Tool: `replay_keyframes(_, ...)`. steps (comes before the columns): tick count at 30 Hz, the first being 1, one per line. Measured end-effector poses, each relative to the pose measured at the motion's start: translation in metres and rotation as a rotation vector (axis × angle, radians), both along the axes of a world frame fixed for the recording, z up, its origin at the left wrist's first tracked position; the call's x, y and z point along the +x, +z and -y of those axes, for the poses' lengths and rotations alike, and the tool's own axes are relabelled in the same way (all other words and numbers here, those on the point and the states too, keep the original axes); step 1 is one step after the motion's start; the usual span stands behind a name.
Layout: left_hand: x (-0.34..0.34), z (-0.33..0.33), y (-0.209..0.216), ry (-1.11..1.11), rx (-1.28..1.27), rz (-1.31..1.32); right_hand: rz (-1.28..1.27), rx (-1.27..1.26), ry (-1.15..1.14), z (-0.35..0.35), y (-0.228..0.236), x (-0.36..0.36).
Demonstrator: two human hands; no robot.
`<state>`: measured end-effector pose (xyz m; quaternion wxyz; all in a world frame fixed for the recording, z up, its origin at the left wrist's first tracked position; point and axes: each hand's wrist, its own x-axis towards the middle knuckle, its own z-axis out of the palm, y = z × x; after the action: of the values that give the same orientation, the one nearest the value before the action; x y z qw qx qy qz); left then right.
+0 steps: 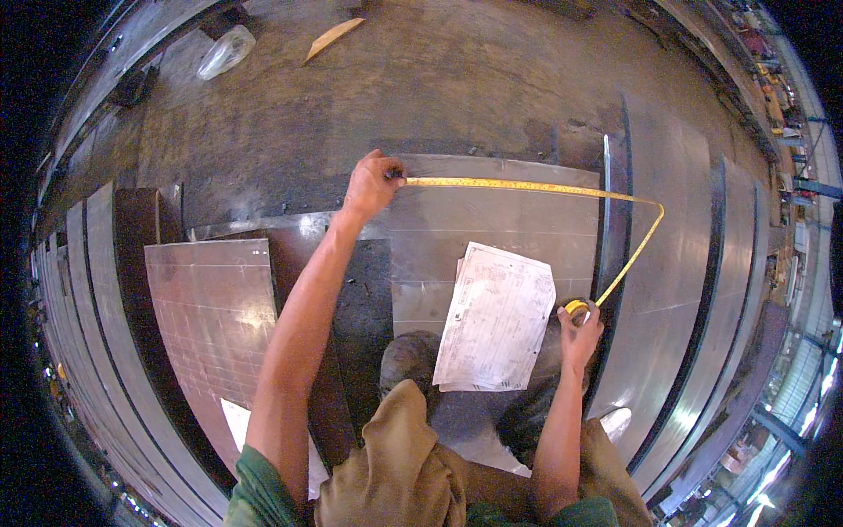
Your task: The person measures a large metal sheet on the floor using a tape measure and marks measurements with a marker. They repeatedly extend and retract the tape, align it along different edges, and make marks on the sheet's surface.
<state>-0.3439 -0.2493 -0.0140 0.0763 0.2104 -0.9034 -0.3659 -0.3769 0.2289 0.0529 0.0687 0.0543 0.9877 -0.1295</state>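
My left hand (371, 186) pinches the free end of a yellow tape blade (518, 185) at the far left corner of a grey metal plate (500, 220). A small dark thing also shows between its fingers, too small to name. The blade runs right across the plate, bends past its right edge, and comes back toward me. My right hand (580, 338) is closed round the yellow and black tape measure (576, 308), right of the paper sheets. These printed drawing sheets (496, 321) lie on the plate between my arms.
Long metal plates (672, 263) lie at the right, with dark gaps between them. At the left is a plate with scribed lines (215, 299), and a white paper (235, 422) lies on it. A clear plastic wrap (226, 53) and a tan strip (334, 39) are on the far floor.
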Motion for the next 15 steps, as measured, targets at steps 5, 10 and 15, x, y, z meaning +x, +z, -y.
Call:
replay_keyframes(5,0.001,0.001,-0.002,-0.005,0.023,0.001,-0.027,0.016,0.054,-0.009,-0.007,-0.002)
replay_keyframes(10,0.000,-0.004,0.003,0.015,0.033,0.041,-0.010,-0.014,0.073,-0.008,-0.004,-0.002)
replay_keyframes(15,0.001,-0.007,0.008,0.036,0.043,0.030,-0.030,0.029,0.065,-0.009,-0.007,-0.001)
